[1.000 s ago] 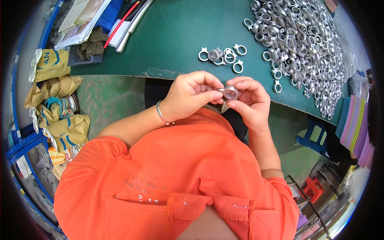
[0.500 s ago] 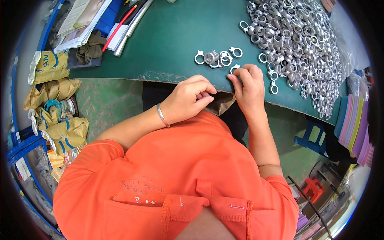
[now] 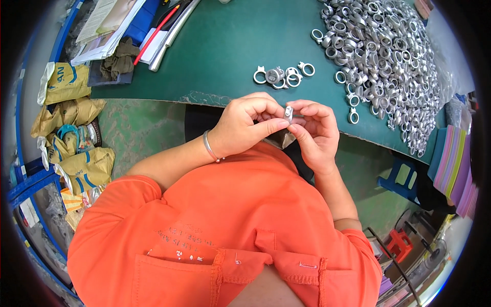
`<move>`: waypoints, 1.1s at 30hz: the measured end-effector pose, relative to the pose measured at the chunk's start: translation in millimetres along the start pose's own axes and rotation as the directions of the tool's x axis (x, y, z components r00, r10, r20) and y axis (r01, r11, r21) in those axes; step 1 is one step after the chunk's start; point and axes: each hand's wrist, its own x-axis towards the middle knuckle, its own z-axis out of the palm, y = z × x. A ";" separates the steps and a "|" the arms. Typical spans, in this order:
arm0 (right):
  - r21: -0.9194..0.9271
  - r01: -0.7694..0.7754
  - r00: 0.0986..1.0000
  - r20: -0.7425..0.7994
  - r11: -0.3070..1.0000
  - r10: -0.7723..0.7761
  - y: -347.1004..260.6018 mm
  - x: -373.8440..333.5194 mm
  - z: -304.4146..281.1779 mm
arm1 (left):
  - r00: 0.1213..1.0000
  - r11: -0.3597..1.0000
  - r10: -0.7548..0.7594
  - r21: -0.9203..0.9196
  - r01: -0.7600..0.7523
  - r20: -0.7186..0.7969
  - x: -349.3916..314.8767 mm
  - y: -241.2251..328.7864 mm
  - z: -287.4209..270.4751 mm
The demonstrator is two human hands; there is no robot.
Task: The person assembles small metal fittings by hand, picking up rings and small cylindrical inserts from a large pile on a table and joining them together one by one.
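Single head-worn view, left of two side-by-side fisheyes. Faces steeply down, upright, unmirrored. Shirt [image 3: 215,204] nearest, filling lower middle of frame; left hand [image 3: 246,121] and right hand [image 3: 318,134] a little farther off, near mid-frame; counter [image 3: 225,56] beyond, across the top. Very wide take; edges bow, corners dark.

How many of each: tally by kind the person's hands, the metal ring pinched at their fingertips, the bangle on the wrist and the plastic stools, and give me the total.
Hands: 2 (left hand, right hand)
Pinched metal ring: 1
Bangle: 1
Plastic stools: 2 (blue stool, red stool)
Total: 6
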 end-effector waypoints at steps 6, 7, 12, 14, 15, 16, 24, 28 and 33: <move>0.030 -0.160 0.987 0.022 0.987 0.159 -3.1 -2.6 -0.7 | 0.999 0.997 -0.023 -0.068 0.026 0.040 -2.5 1.5 -1.0; 0.031 -0.161 0.987 0.023 0.986 0.160 -3.5 -2.6 -0.5 | 0.999 0.997 -0.024 -0.068 0.026 0.038 -2.8 1.3 -1.2; 0.110 -0.194 0.981 0.041 0.975 0.190 -4.2 -2.7 0.0 | 0.999 0.998 -0.020 -0.056 0.022 0.036 -3.9 0.6 -0.3; 0.114 -0.199 0.980 0.041 0.973 0.196 -2.7 -3.4 -0.9 | 0.999 0.999 -0.020 -0.034 0.021 0.039 -3.7 1.4 -0.4; 0.118 -0.206 0.978 0.041 0.971 0.202 -2.2 -3.6 -1.1 | 0.999 1.000 -0.021 -0.013 0.021 0.042 -3.7 1.7 -0.4; 0.118 -0.206 0.978 0.041 0.971 0.202 -2.5 -3.7 -1.1 | 0.999 1.000 -0.021 -0.013 0.021 0.041 -3.8 1.4 -0.3; 0.050 -0.138 0.990 0.026 0.989 0.137 -2.3 -4.3 1.1 | 0.999 1.000 -0.002 -0.002 0.002 0.046 -5.8 0.8 -0.2; -0.004 -0.133 0.991 -0.015 0.991 0.133 -5.6 -6.4 -1.6 | 0.999 1.000 0.006 -0.019 -0.005 0.048 -4.2 -0.4 1.6; -0.963 -0.026 0.930 -0.122 0.267 -0.348 -18.0 2.3 -55.8 | 0.990 0.971 0.138 0.202 -0.131 -0.021 -3.0 8.2 -0.1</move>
